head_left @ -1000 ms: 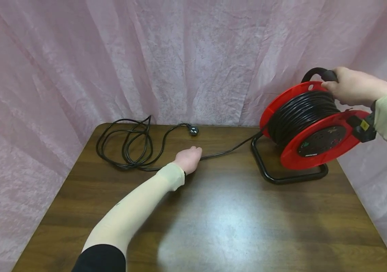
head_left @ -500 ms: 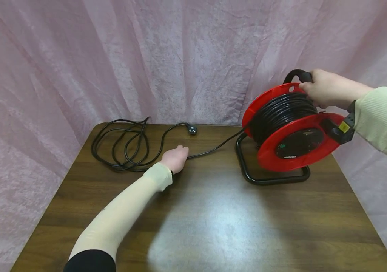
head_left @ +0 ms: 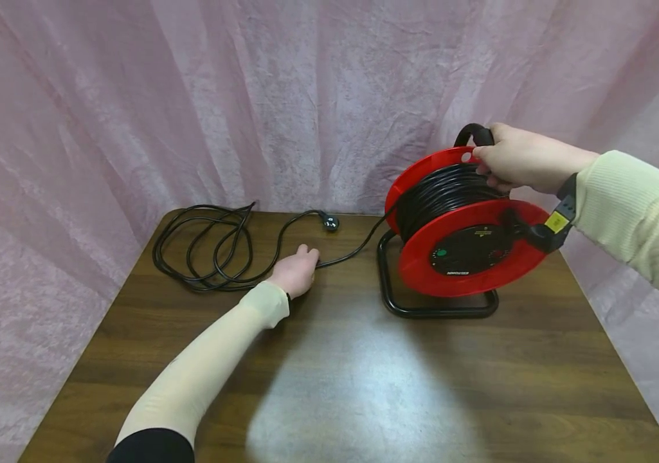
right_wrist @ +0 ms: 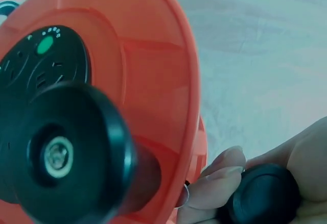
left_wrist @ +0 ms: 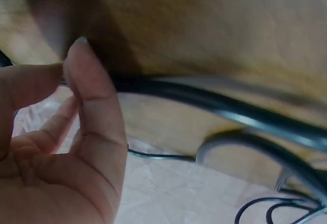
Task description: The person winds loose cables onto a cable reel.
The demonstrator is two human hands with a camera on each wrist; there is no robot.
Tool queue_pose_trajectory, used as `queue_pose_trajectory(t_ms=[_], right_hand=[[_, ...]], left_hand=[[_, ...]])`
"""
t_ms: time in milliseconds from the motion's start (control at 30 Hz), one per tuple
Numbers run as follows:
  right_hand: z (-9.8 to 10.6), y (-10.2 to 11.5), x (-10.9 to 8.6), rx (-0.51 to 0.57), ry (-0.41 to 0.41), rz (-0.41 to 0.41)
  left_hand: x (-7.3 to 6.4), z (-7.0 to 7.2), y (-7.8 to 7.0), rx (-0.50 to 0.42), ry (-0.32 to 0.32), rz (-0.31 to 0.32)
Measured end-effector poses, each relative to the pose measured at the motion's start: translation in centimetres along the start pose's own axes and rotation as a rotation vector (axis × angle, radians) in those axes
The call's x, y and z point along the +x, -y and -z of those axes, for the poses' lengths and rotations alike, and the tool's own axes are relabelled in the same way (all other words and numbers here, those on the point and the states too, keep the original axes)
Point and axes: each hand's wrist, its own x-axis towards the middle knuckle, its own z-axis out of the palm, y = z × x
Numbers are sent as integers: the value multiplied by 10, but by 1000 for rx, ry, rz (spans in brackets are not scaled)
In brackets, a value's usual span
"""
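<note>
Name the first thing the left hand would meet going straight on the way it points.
Likely the black plug, ahead of the left hand in the head view. Depth is unclear, so the hand might pass above it and meet the pink curtain instead.

Head view: I looked forward and down from above the worktop (head_left: 514,386), far enough back to frame the cable reel (head_left: 459,241). Left wrist view: I faced the left fingers (left_wrist: 99,106) and the cable (left_wrist: 219,104) at close range. Right wrist view: I looked past the near knob (right_wrist: 84,150) to the right fingers (right_wrist: 214,187). The head view shared the reel with the right wrist, the cable with the left.
</note>
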Motion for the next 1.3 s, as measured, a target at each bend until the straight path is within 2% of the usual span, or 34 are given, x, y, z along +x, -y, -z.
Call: queue_pose_trajectory(t_ms=[233,467,600,800,900,1100,1200,1300], right_hand=[[-13,17,-1,97,16,1],[-24,31,-3,168,46,16],[-28,35,-4,155,50,33],[-24,30,-6,53,51,73],[-27,29,-6,78,20,87],[-44,29,-4,282,-78,58],[-47,31,-4,308,-107,43],[-46,33,-3,301,-115,41]], left_hand=[[4,-4,-3,-17,-15,-25],[3,-5,-5,-51,-14,12],[3,-7,-5,-59,-18,11],[4,-7,-4,-54,-6,-3],[3,-7,-4,-81,8,8],[-4,-14,-4,-121,33,41],[-4,-19,-5,-117,8,27],[-3,-22,-7,-106,-42,4]])
